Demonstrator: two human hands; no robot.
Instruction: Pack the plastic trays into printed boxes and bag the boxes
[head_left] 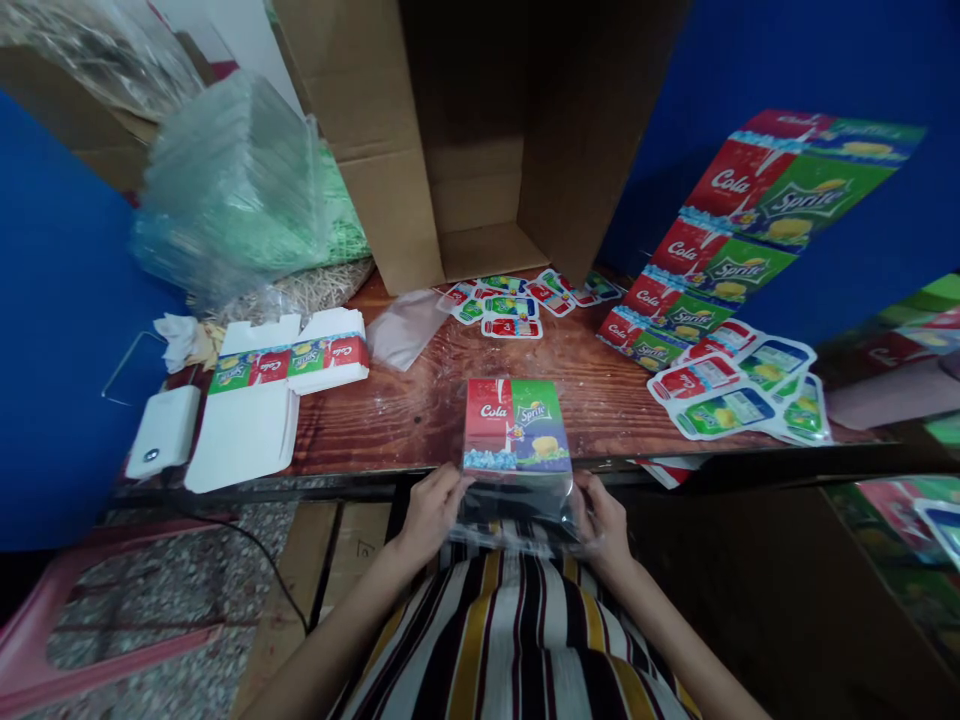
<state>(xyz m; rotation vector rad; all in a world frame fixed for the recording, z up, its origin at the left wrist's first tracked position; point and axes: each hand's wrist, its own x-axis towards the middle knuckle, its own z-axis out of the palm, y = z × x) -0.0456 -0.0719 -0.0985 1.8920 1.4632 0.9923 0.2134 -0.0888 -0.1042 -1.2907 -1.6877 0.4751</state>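
A red and green Cola/Sprite box [517, 425] sits at the table's front edge, inside a clear plastic bag [517, 505]. The bag's loose end hangs over the edge toward my striped clothing. My left hand [431, 515] pinches the bag's left side, just below the box. On the opposite side my right hand [602, 515] is closed on the bag's right edge. Both hands are level, with the film stretched between them.
Flattened printed cartons [251, 420] and a white device [163, 432] lie left. An open cardboard box [390, 150] stands behind. Bottle-shaped cutouts [514, 327] lie mid-table, with more cutouts [739, 385] at right beside stacked Cola/Sprite boxes [727, 240]. Plastic wrapping [232, 180] fills the back left.
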